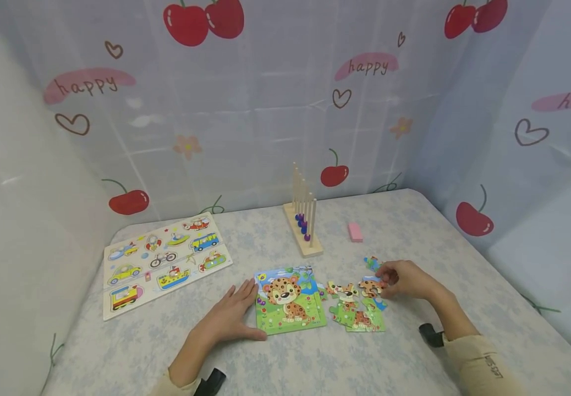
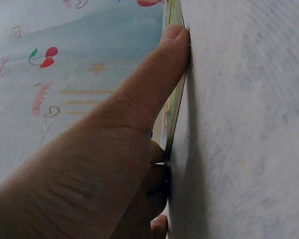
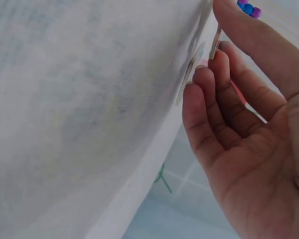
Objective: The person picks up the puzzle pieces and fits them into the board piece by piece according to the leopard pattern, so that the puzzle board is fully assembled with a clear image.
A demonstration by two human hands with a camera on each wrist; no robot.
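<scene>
A square jigsaw board [image 1: 285,316] with a spotted leopard cub picture lies flat on the table. My left hand [image 1: 227,318] rests at its left side, fingers stretched along the edge and thumb at the lower corner. In the left wrist view the thumb [image 2: 159,62] lies against the board's thin edge [image 2: 175,109]. To the right of the board, my right hand [image 1: 408,279] pinches a spotted puzzle piece [image 1: 371,286] between thumb and fingertips; edge-on, this piece [image 3: 216,45] appears thin. Loose pieces [image 1: 372,319] lie below that hand, and a blue-green piece [image 1: 372,263] just beyond it.
Back left lies a vehicle peg puzzle board [image 1: 169,247]. A wooden rack with upright pegs [image 1: 310,249] and blue and purple beads stands behind the jigsaw. A pink block [image 1: 355,232] lies right of the rack. Printed curtains [image 1: 265,121] enclose the table's back and sides.
</scene>
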